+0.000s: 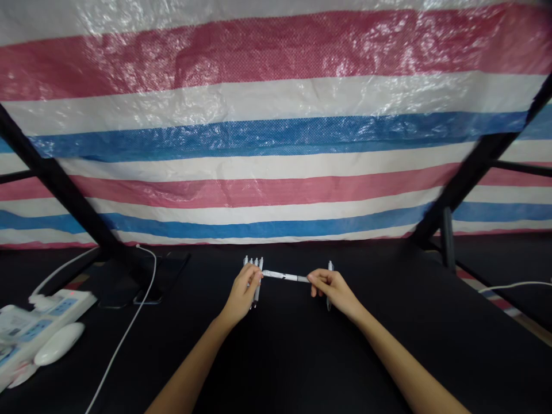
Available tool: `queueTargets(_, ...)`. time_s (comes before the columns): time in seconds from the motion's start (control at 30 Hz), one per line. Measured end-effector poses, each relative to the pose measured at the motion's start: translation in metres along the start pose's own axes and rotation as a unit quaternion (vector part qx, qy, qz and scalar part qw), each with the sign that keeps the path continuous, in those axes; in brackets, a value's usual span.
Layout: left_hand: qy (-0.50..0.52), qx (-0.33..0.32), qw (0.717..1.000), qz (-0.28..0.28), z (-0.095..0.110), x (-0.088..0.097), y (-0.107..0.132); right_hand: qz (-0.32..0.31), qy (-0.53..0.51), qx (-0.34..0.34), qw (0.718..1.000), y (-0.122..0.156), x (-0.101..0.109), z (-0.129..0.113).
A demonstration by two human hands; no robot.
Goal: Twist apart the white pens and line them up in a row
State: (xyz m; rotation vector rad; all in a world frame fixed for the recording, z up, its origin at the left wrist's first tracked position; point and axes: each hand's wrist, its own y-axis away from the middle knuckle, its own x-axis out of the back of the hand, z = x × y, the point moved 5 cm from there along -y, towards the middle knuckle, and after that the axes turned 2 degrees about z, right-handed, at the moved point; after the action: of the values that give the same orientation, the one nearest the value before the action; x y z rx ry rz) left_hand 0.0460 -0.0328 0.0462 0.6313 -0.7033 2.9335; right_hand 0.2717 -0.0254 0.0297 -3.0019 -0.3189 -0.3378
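Observation:
Both of my hands hold one white pen (284,277) level above the black table (293,351). My left hand (242,290) pinches its left end and my right hand (332,288) pinches its right end. Under my left hand several white pens (253,263) lie side by side on the table. One more white pen (330,267) lies behind my right hand, partly hidden by it.
A white power strip (41,322) and a white mouse-shaped object (59,344) sit at the left edge, with a white cable (129,322) and a dark phone (149,290) nearby. Black frame bars (64,190) and a striped tarpaulin (276,132) stand behind the table.

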Motion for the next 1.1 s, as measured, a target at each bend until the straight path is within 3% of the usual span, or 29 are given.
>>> queueTargets(0.27,0.041,0.065,0.996,0.042,-0.005,0.001,0.000,-0.043,-0.024,-0.015,0.999,0.003,-0.011,-0.005)
queueTargets(0.5,0.219,0.136,0.960,0.113,-0.008,-0.005,0.001,-0.063,-0.062,-0.028,0.996,0.008,-0.029,-0.006)
queueTargets(0.57,0.311,0.167,0.929,0.115,-0.007,-0.015,0.002,-0.069,-0.059,-0.029,0.995,0.009,-0.036,-0.006)
queueTargets(0.7,0.499,0.224,0.828,0.124,-0.007,-0.030,0.001,-0.091,-0.054,-0.019,0.994,0.011,-0.043,-0.010)
queueTargets(0.8,0.604,0.257,0.735,0.169,-0.012,-0.019,-0.002,-0.048,-0.081,-0.011,0.996,0.009,-0.033,-0.014)
queueTargets(0.87,0.644,0.275,0.691,0.180,-0.016,-0.006,-0.003,0.012,-0.113,-0.008,0.993,0.007,-0.019,-0.014)
queueTargets(1.0,0.687,0.294,0.640,0.178,-0.022,0.019,-0.004,0.129,-0.192,-0.012,0.973,0.003,0.009,-0.007)
queueTargets(1.1,0.697,0.327,0.619,0.159,-0.025,0.022,-0.002,0.173,-0.240,-0.018,0.955,-0.001,0.022,0.001)
